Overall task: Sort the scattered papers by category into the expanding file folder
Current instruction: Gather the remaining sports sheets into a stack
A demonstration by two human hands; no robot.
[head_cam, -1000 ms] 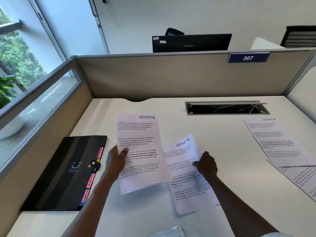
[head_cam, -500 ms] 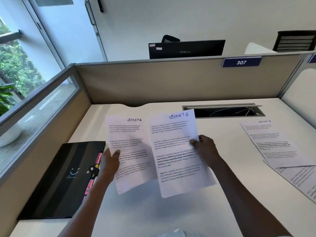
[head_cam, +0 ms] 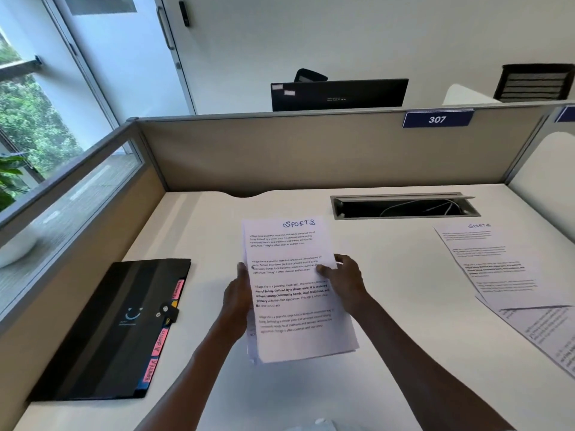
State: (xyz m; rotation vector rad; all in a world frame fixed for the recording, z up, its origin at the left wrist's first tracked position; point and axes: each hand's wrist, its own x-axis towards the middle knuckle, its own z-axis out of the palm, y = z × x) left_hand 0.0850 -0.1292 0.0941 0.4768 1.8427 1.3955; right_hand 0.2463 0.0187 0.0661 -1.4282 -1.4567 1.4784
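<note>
Above the desk, stacked "SPORTS" sheets pinched between left hand and right hand, thumbs on top. Loosely aligned lower edges; likely to fan or slip on release. Black folder latched shut, needing a freed hand.

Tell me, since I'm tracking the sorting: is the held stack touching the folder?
Apart. The head view shows bare desk between the stack, held up by both hands, and the folder lying at the left.

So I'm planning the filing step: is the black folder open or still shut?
Shut. The expanding file folder lies flat on the desk, its clasp fastened over the cover, pink tabs sticking out along its edge.
</note>
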